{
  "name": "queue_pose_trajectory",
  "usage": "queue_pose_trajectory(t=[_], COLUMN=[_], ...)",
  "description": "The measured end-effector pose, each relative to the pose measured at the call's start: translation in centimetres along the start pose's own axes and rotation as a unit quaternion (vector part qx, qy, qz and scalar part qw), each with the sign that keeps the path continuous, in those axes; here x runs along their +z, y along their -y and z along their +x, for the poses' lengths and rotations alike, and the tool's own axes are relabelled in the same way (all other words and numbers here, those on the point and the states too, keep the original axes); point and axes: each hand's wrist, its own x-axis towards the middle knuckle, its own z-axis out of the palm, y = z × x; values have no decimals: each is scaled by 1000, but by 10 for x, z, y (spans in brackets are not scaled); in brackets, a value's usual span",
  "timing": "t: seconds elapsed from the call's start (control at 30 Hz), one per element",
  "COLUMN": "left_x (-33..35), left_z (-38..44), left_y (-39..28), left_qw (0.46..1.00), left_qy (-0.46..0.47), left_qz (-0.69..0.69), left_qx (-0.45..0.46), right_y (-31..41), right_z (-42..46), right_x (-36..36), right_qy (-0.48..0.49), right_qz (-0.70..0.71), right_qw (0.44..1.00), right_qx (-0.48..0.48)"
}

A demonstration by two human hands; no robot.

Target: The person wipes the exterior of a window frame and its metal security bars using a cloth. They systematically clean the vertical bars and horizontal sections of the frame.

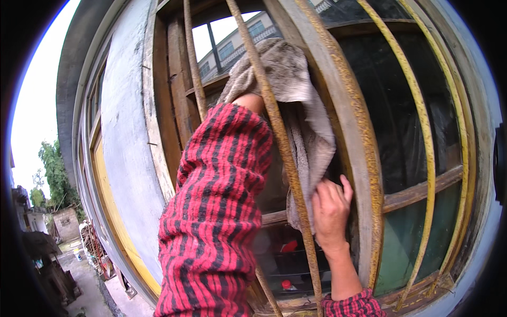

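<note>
A damp-looking grey-brown towel (283, 71) is bunched against the upper part of a wood-framed window, behind rusty iron bars. My left hand (250, 102) reaches up between two bars and holds the towel over the upper pane; only the wrist shows, as cloth hides the fingers. The towel's long end hangs down behind a rusty bar (277, 126). Lower down, my right hand (332, 208) reaches in between the bars with curled fingers on the hanging edge of the towel, little finger raised. The upper glass pane (206, 43) reflects a building and sky.
More yellow, rusted bars (420, 119) cross the right-hand window. A wooden crossbar (424, 194) divides its panes. Bare nails jut from the frame by the grey plaster wall (122, 119). A red cap (286, 284) shows behind the lower glass. Left, a yellow door (119, 237) faces a concrete path.
</note>
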Motion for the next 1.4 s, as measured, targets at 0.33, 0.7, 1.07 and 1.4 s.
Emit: queue_pose_trajectory(t=[0.33, 0.7, 1.07, 1.4], left_x=[-42, -91, -139, -146], left_z=[-19, -47, -177, -89], left_y=[28, 46, 119, 101], left_qw=[996, 981, 995, 992], left_qy=[-9, -50, -87, -50], left_qz=[89, 167, 51, 109], left_qx=[-25, 80, -15, -26], right_y=[-12, 5, 16, 14], right_z=[-18, -22, -25, -24], right_x=[5, -3, -7, 5], right_qy=[-54, -31, -27, -35], right_qz=[49, 172, 137, 107], right_qw=[997, 982, 988, 993], right_qx=[4, 73, 60, 20])
